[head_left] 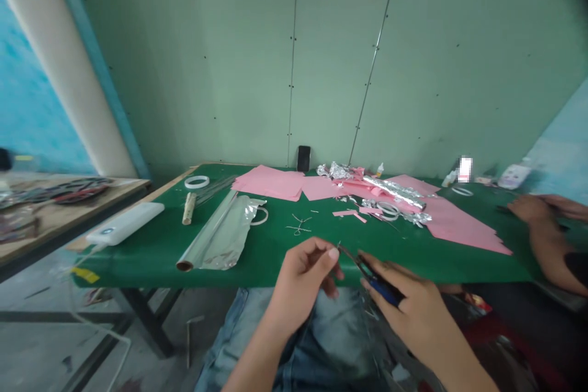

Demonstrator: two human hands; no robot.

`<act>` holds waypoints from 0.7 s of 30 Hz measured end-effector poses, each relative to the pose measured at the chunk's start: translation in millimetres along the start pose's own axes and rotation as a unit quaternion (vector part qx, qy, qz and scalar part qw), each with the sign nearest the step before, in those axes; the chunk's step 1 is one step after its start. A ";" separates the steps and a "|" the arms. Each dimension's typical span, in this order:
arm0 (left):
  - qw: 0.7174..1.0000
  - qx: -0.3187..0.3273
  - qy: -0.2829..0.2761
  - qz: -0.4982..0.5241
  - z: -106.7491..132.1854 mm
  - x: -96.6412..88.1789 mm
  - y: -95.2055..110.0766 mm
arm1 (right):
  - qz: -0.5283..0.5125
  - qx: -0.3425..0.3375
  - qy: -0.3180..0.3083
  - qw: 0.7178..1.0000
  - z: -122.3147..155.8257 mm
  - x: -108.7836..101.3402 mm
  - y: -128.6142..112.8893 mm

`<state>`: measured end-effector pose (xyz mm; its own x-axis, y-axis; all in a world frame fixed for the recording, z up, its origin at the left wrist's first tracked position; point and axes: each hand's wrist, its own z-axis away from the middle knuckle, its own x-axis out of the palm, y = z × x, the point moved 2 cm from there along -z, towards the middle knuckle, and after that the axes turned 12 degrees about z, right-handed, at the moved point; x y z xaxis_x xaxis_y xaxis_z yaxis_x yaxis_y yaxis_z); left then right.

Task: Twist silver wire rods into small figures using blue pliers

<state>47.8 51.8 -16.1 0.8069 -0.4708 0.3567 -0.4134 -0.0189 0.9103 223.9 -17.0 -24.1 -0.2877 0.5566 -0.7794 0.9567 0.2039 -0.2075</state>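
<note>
Though blurred, apparently pliers (373,274) between the hands (303,282) (416,312)

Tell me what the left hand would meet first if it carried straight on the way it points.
Most likely the pliers in the right hand, whose tips sit just beside the left hand, though depth is hard to judge from this view.

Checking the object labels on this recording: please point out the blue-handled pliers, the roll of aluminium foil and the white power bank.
Blue-handled pliers (384,290), head view, on the blue grip.
Roll of aluminium foil (209,231), head view, on the rolled body.
White power bank (124,223), head view, on the top face.
</note>
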 end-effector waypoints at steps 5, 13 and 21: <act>0.999 0.021 0.029 0.020 24.0 4.0 11.5 | -0.005 -0.037 0.021 0.999 16.2 -2.3 -15.6; 0.996 0.073 0.043 -0.009 42.9 11.2 24.8 | -0.043 -0.041 0.031 0.998 20.5 -13.3 -26.6; 0.998 0.026 0.054 -0.010 42.2 5.1 21.9 | 0.103 -0.097 0.079 0.987 20.7 -9.1 -24.0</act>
<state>25.1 11.7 -3.2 0.8549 -0.3730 0.3607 -0.4150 -0.0742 0.9068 204.5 -43.6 -24.3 -0.1058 0.7179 -0.6881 0.9739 0.2145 0.0740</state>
